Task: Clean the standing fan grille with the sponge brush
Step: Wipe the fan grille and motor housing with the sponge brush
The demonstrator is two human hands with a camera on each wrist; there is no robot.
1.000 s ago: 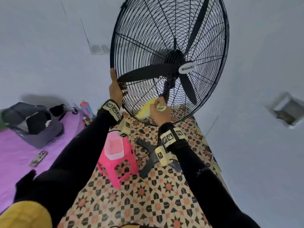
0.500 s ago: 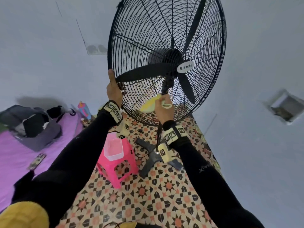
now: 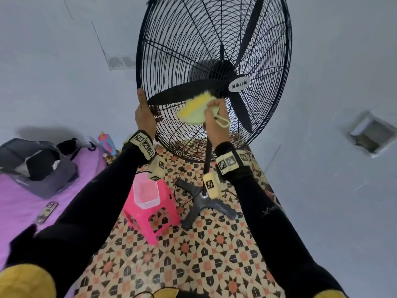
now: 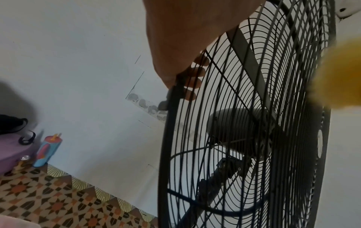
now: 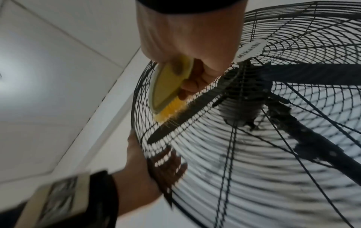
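Note:
A tall black standing fan with a round wire grille (image 3: 214, 39) fills the upper middle of the head view. My left hand (image 3: 145, 112) grips the grille's left rim, thumb up along the rim and fingers (image 4: 195, 80) hooked through the wires. My right hand (image 3: 216, 117) holds a pale green brush with a yellow sponge face (image 3: 194, 109) against the front grille, just left of the hub badge (image 3: 239, 84). In the right wrist view the brush (image 5: 168, 88) has its yellow bristles on the wires over a blade. The yellow brush head (image 4: 339, 74) shows blurred at the right edge of the left wrist view.
A pink plastic stool (image 3: 150, 214) with a clear tub (image 3: 146, 193) on it stands on the patterned floor left of the fan's cross base (image 3: 204, 203). A purple bed (image 3: 19, 198) with a grey bag, a phone and a blue bottle (image 3: 107, 143) lies at the left. Grey walls surround.
My right hand has carried the brush up the grille from near its lower part to beside the hub. The left hand keeps its hold on the rim.

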